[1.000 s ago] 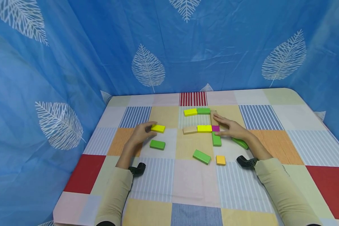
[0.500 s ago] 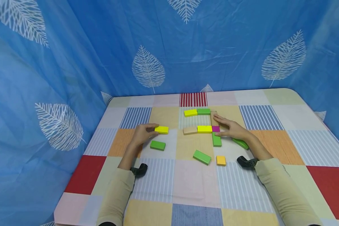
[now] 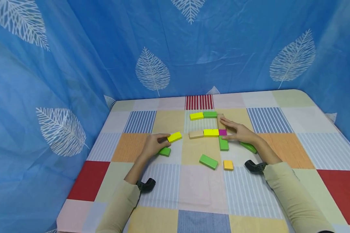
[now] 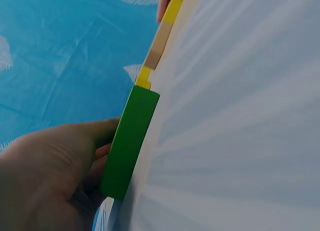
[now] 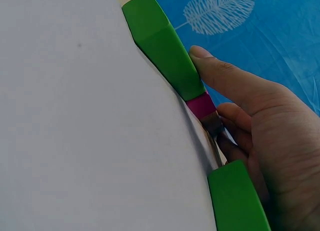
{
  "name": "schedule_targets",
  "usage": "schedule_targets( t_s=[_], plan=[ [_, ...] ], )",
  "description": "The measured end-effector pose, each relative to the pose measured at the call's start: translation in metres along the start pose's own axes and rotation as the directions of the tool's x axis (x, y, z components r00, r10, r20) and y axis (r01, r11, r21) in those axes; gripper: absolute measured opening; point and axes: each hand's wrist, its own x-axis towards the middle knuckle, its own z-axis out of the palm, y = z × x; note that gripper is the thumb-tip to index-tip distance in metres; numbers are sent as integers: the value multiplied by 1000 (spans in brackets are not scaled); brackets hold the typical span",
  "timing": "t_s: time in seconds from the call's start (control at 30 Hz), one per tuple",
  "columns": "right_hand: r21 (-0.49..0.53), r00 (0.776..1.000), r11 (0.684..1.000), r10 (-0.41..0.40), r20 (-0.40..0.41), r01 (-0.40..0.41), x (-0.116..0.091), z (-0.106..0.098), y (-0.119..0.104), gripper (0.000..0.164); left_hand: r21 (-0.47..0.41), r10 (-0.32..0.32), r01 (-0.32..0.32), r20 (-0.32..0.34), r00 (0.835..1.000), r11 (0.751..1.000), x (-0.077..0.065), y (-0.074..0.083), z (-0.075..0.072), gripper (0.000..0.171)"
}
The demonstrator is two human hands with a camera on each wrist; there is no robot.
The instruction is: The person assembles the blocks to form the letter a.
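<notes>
My left hand (image 3: 152, 145) pinches the left end of a yellow block (image 3: 175, 137) between thumb and fingers, and the block lies slanted. Below that hand is a green block (image 3: 165, 151), partly hidden by it; in the left wrist view this green block (image 4: 130, 141) stands large in front of the fingers. My right hand (image 3: 240, 133) rests at a joined group of blocks. Its fingertips touch a plain wooden block (image 3: 220, 120), and its thumb lies at a green block (image 3: 223, 144). A small magenta block (image 5: 202, 106) sits between these two.
Left from the magenta block runs a yellow block (image 3: 211, 133), then a wooden one (image 3: 196, 134). A green block (image 3: 210, 115) and a yellow one (image 3: 196, 116) line the back. Loose nearby are a green block (image 3: 208, 161), an orange block (image 3: 228, 165) and another green block (image 3: 249, 147).
My left hand has moved right and toward me with the yellow block, which has turned so its right end points farther away. It now covers part of the green block. The right hand stays put.
</notes>
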Motion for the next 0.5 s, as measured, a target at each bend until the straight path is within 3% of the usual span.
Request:
schedule_targets(
  t_s=[0.27, 0.5],
  plan=[
    [5, 1000, 1000, 10, 7, -10, -1, -3, -2, 84, 107, 82, -89, 65, 994, 990, -17, 15, 1, 41],
    [-2, 1000, 1000, 1, 19, -1, -1, -2, -2, 84, 122, 69, -80, 94, 993, 989, -9, 17, 0, 53]
  ],
)
